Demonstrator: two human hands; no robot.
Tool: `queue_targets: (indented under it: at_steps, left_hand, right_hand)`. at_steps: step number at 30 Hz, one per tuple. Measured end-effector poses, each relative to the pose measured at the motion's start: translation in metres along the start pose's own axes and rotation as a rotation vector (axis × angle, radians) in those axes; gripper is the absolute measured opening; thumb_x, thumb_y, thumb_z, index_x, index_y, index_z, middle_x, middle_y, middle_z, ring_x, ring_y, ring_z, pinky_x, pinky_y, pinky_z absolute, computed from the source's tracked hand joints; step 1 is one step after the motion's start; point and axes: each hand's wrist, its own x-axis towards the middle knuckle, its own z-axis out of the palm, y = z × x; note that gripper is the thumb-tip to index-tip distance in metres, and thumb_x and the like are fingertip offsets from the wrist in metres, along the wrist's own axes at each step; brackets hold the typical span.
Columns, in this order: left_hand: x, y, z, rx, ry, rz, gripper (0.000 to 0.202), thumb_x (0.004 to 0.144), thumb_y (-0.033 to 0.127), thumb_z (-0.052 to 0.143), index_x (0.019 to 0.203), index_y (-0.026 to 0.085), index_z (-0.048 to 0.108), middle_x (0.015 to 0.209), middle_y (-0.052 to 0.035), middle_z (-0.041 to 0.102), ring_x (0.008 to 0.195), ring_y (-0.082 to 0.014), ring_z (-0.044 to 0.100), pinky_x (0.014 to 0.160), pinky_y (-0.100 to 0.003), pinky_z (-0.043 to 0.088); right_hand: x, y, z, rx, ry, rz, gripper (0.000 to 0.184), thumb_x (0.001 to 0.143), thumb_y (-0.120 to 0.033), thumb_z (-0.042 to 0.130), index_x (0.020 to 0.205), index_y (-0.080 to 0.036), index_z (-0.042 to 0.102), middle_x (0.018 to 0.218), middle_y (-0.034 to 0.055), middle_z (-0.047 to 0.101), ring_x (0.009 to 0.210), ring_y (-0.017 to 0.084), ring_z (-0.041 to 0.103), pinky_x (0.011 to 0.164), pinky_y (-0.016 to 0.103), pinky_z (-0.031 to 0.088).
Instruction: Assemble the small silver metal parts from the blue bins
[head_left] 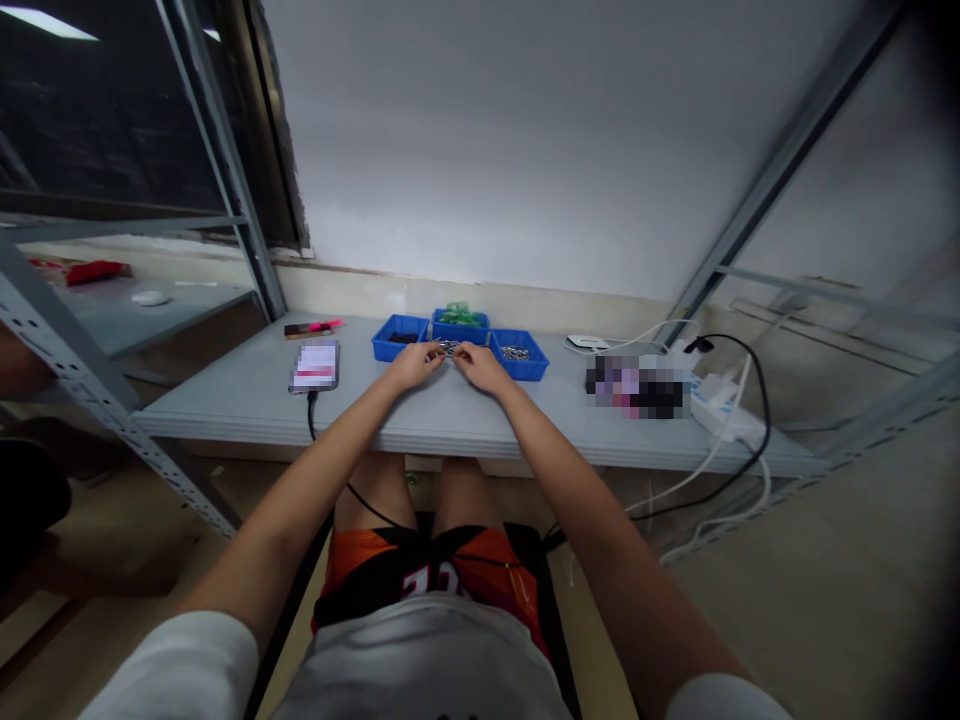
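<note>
My left hand and my right hand are close together over the middle of the shelf table, fingertips bent in and pinched. Whatever they hold is too small to make out. Small shiny metal parts lie at and just behind the fingertips, partly hidden by the hands. Behind my left hand is a blue tray with dark small pieces. A second blue tray at the back holds green pieces. Beside my right hand, another blue tray contains silvery metal parts.
On the grey table, a phone with a black cable lies left, near a dark item with a pink object. At right are a blurred-out item, a white power strip and several cables. Metal posts flank the table; another person sits left.
</note>
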Motion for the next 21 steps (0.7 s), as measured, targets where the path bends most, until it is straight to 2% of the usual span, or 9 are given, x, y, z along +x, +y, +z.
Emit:
queue_targets:
  at_steps: [4,6,11,14,21]
  left_hand:
    - [-0.001,-0.002,0.002,0.012,-0.095,0.027,0.028,0.085,0.029,0.051,0.100,0.015,0.070,0.092,-0.0075,0.072,0.079,-0.0192,0.063,0.074,-0.027,0.046]
    - [-0.001,0.000,0.002,0.009,-0.101,0.030,0.028,0.086,0.029,0.050,0.099,0.015,0.070,0.091,-0.0076,0.072,0.079,-0.0195,0.063,0.074,-0.027,0.046]
    - [-0.001,0.006,-0.004,0.015,0.005,0.006,0.029,0.088,0.032,0.050,0.096,0.015,0.071,0.090,-0.0088,0.072,0.075,-0.0192,0.062,0.071,-0.027,0.045]
    - [0.000,0.008,-0.005,-0.027,0.072,0.029,0.031,0.089,0.035,0.050,0.098,0.015,0.071,0.094,-0.0085,0.071,0.078,-0.0179,0.061,0.073,-0.026,0.045]
    - [0.000,0.006,-0.002,-0.002,0.056,0.105,0.031,0.089,0.037,0.050,0.097,0.016,0.071,0.089,-0.0070,0.070,0.077,-0.0172,0.060,0.073,-0.026,0.044]
  right_hand:
    - [0.001,-0.004,0.000,0.034,0.054,-0.033,0.014,0.088,-0.024,0.051,0.089,-0.017,0.062,0.089,0.0040,0.068,0.080,0.014,0.059,0.078,0.026,0.043]
    - [0.002,-0.002,0.000,0.052,0.060,-0.052,0.014,0.088,-0.025,0.051,0.089,-0.017,0.062,0.089,0.0040,0.068,0.081,0.014,0.060,0.078,0.026,0.043]
    - [0.003,0.006,0.000,0.076,0.074,0.011,0.016,0.087,-0.027,0.051,0.092,-0.016,0.063,0.087,0.0037,0.068,0.078,0.014,0.059,0.076,0.026,0.044]
    - [0.002,0.007,0.000,0.043,0.002,0.006,0.016,0.087,-0.026,0.052,0.093,-0.016,0.064,0.085,0.0035,0.067,0.076,0.015,0.058,0.075,0.026,0.043]
    - [-0.002,0.001,0.006,-0.008,-0.105,-0.025,0.018,0.088,-0.023,0.048,0.095,-0.016,0.063,0.083,0.0035,0.065,0.073,0.014,0.055,0.073,0.026,0.041]
